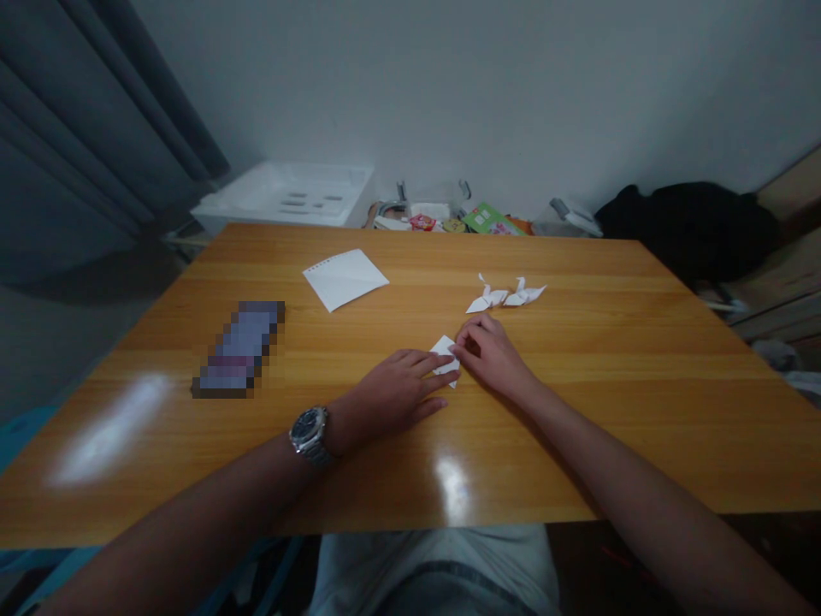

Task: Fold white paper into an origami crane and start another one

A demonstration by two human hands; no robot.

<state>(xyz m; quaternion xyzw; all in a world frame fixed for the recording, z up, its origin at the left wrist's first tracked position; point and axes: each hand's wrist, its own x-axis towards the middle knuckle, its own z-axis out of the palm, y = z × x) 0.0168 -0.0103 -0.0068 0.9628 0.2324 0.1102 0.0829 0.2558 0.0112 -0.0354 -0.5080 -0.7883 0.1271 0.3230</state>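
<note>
A small piece of folded white paper point(444, 345) lies on the wooden table, partly covered by fingers. My left hand point(404, 389) rests over it with fingers stretched out flat, the fingertips pressing on the paper and the thumb apart. At the paper's right edge, my right hand point(493, 352) has thumb and forefinger curled together in a pinch on it. Two folded white paper cranes, one on the left point(488, 299) and one on the right point(524, 295), stand just beyond my right hand. A silver watch point(310, 432) is on my left wrist.
A white paper sheet point(346, 278) with a perforated edge lies farther back on the table point(609, 342). To the left is a blurred-out, phone-like object point(240, 351). Past the far edge are a white plastic tray point(288, 192), a green booklet point(491, 219) and a black cloth heap point(693, 227).
</note>
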